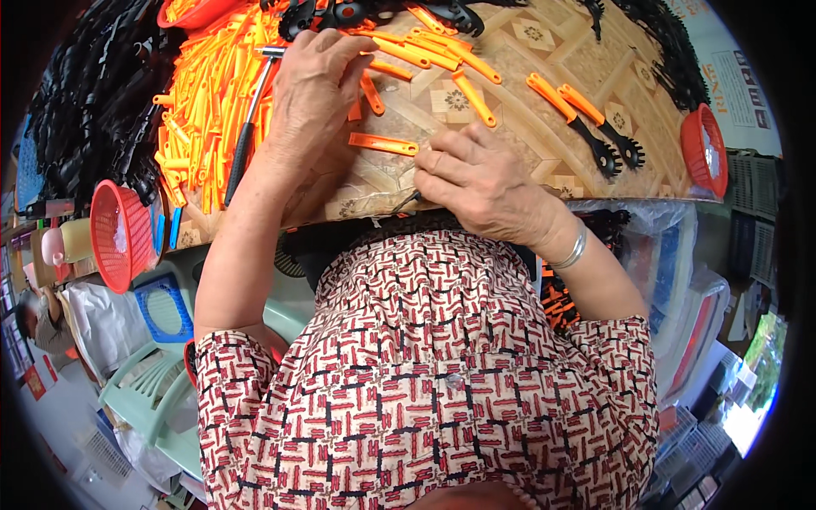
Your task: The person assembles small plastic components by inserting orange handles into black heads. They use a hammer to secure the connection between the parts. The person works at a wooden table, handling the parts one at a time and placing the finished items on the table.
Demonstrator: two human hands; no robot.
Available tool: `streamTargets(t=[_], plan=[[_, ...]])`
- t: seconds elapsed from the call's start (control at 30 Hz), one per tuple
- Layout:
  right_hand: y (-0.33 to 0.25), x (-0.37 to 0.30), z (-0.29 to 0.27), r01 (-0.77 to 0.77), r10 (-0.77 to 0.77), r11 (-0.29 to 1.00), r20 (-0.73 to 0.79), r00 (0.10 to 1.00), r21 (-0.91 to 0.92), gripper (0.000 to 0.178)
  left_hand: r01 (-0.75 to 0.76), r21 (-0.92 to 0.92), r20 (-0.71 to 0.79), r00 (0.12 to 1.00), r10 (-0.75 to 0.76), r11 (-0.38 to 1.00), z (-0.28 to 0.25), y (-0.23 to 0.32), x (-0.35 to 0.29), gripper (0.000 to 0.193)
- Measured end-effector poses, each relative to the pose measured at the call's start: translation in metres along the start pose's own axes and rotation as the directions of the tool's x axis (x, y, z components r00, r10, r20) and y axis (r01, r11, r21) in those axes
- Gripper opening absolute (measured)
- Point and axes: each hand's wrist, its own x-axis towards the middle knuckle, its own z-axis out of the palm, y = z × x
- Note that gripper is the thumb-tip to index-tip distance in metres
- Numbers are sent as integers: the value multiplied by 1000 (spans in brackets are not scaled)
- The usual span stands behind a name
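Note:
My left hand [310,93] is over the right edge of a heap of orange plastic handles [204,110]. Its fingers are curled and what they grip, if anything, is hidden. Along that forearm lies a hammer [242,157] with a black grip and metal shaft. At the table's near edge my right hand [489,183] is closed, with a thin dark tip [408,201] poking out below its fingers; the rest is hidden. One loose orange handle [382,144] ends beside those fingers. More loose handles [472,98] lie farther back.
Two black slotted spoon-like utensils with orange handles [599,149] lie right of centre. Black utensil parts [340,13] sit at the back, and a large black pile [85,102] rises at left. Red baskets [119,234] stand at both table ends; a green chair [153,395] is at lower left.

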Motion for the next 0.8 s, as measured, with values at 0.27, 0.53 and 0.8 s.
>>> streamTargets(t=[0.27, 0.53, 0.8], plan=[[-6, -17, -14, -261, 264, 965, -135, 955, 36, 15, -12, 67, 196, 981, -2, 998, 41, 55, 28, 28], [-11, -49, -31, -630, 949, 216, -9, 315, 746, 19, 27, -194, 240, 970, 21, 981, 68, 67, 39, 24], [1, -47, -23, -392, 959, -77, 175, 221, 917, 16, -76, 33, 248, 967, 66, 997, 42, 85, 8, 24]])
